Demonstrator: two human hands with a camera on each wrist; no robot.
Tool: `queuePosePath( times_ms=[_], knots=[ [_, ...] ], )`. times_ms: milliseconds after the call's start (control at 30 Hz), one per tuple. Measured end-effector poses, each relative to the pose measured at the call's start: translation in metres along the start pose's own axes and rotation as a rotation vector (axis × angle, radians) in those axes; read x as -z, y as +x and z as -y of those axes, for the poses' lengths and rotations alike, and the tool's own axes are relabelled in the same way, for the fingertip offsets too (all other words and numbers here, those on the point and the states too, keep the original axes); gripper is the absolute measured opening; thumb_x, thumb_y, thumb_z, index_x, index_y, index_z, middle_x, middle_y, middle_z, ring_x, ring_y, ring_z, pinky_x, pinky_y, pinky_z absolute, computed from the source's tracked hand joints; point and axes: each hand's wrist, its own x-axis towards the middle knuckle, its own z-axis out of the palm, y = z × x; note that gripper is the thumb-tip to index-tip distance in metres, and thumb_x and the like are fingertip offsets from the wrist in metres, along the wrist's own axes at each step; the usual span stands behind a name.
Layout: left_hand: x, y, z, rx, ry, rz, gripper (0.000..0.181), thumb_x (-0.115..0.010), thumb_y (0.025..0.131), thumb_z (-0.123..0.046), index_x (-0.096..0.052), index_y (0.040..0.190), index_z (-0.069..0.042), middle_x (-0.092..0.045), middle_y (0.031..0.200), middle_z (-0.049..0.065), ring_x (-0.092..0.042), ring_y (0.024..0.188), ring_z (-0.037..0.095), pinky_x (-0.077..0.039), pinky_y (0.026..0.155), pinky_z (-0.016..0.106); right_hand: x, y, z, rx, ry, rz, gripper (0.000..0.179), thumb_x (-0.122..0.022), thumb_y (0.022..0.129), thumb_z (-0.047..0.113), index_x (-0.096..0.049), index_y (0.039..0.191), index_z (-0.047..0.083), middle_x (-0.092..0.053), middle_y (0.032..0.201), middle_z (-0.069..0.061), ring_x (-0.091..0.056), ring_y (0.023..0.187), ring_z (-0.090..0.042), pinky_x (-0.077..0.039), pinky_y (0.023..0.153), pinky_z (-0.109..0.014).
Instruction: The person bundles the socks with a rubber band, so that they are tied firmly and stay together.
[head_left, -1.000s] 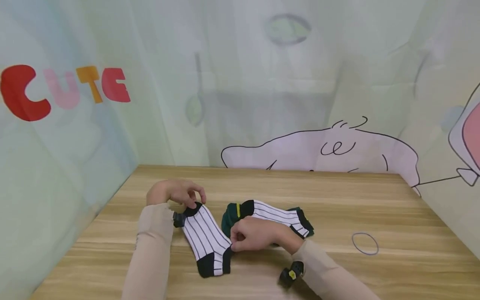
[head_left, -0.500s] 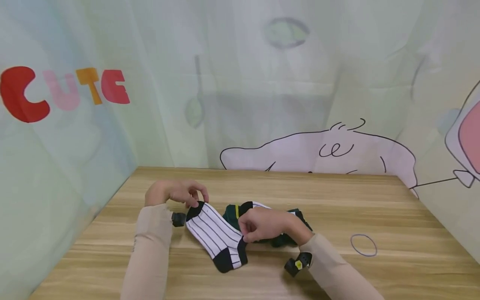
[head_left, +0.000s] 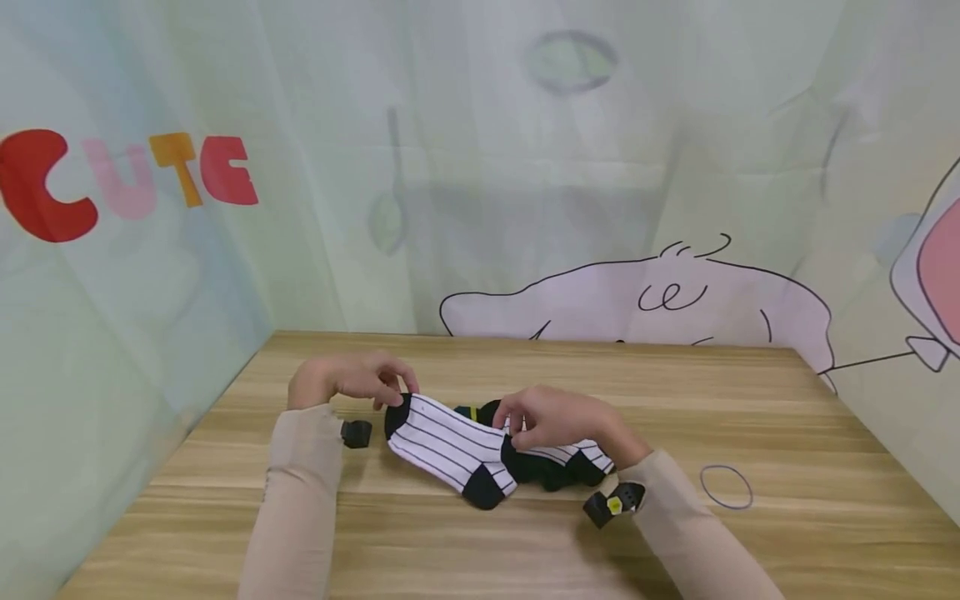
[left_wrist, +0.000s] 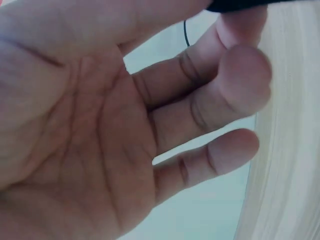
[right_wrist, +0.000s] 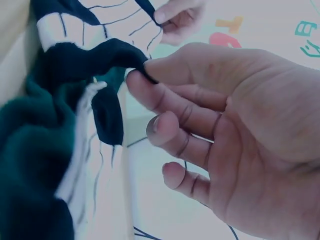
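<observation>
A white ankle sock (head_left: 450, 442) with thin dark stripes and black toe, heel and cuff stretches between both hands. My left hand (head_left: 356, 379) pinches its black toe end in the head view. At the cuff, my right hand (head_left: 562, 417) pinches the black edge between thumb and index finger; the right wrist view shows this grip closely, its other fingers loosely bent. Behind and beneath lie a second striped sock (head_left: 597, 456) and a dark green sock (right_wrist: 30, 150), partly covered by the held sock and the right hand.
The wooden table (head_left: 225, 517) bears a thin blue oval outline (head_left: 752, 497) at the right. Printed fabric walls (head_left: 480, 167) enclose its back and sides. A small black device (head_left: 615, 504) is strapped to the right wrist, another (head_left: 356, 433) to the left.
My right hand has moved right and away from me, swinging the sock's cuff end over the other socks. My left hand stays nearly in place, keeping its pinch on the toe.
</observation>
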Motion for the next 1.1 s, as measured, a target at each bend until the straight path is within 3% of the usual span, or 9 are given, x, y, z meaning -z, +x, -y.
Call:
queuePosePath(
  times_ms=[333, 533, 800, 967, 1100],
  knots=[
    [-0.001, 0.003, -0.009, -0.097, 0.030, -0.013, 0.010, -0.061, 0.092, -0.003, -0.066, 0.100, -0.002, -0.060, 0.077, 0.006, -0.056, 0.070, 0.017, -0.045, 0.072, 0.034, 0.019, -0.013, -0.008, 0.000, 0.029, -0.040, 0.010, -0.063, 0.090, 0.003, -0.071, 0.095, 0.007, -0.066, 0.086, 0.005, -0.058, 0.078, -0.005, -0.051, 0.072, -0.025],
    [-0.001, 0.008, -0.014, -0.120, 0.017, -0.026, 0.009, -0.060, 0.096, -0.005, -0.067, 0.100, -0.003, -0.063, 0.082, 0.005, -0.058, 0.076, 0.019, -0.045, 0.073, 0.032, 0.030, -0.023, -0.009, -0.010, 0.055, -0.090, 0.010, -0.060, 0.092, 0.004, -0.069, 0.095, 0.008, -0.065, 0.088, 0.004, -0.059, 0.080, -0.008, -0.051, 0.075, -0.027],
    [-0.002, 0.013, -0.020, -0.193, 0.037, -0.057, 0.011, -0.057, 0.099, -0.005, -0.068, 0.102, -0.004, -0.065, 0.091, 0.003, -0.059, 0.082, 0.019, -0.047, 0.078, 0.034, 0.043, -0.036, -0.012, -0.060, 0.122, -0.128, 0.008, -0.057, 0.097, 0.006, -0.065, 0.099, 0.007, -0.061, 0.087, -0.001, -0.058, 0.079, -0.017, -0.049, 0.068, -0.030],
    [-0.005, 0.017, -0.025, -0.175, 0.002, -0.085, 0.012, -0.053, 0.102, -0.007, -0.064, 0.107, -0.004, -0.068, 0.096, 0.005, -0.063, 0.085, 0.021, -0.048, 0.083, 0.037, 0.048, -0.043, -0.012, -0.071, 0.125, -0.157, 0.008, -0.056, 0.097, 0.007, -0.064, 0.100, 0.006, -0.062, 0.089, -0.002, -0.060, 0.082, -0.019, -0.051, 0.072, -0.034],
    [-0.007, 0.022, -0.030, -0.190, 0.029, -0.126, 0.012, -0.052, 0.103, -0.006, -0.060, 0.111, -0.004, -0.069, 0.096, 0.005, -0.064, 0.086, 0.021, -0.048, 0.085, 0.038, 0.051, -0.048, -0.016, -0.100, 0.130, -0.161, 0.009, -0.055, 0.098, 0.008, -0.064, 0.101, 0.007, -0.063, 0.089, -0.002, -0.058, 0.080, -0.016, -0.049, 0.071, -0.033]
  ],
)
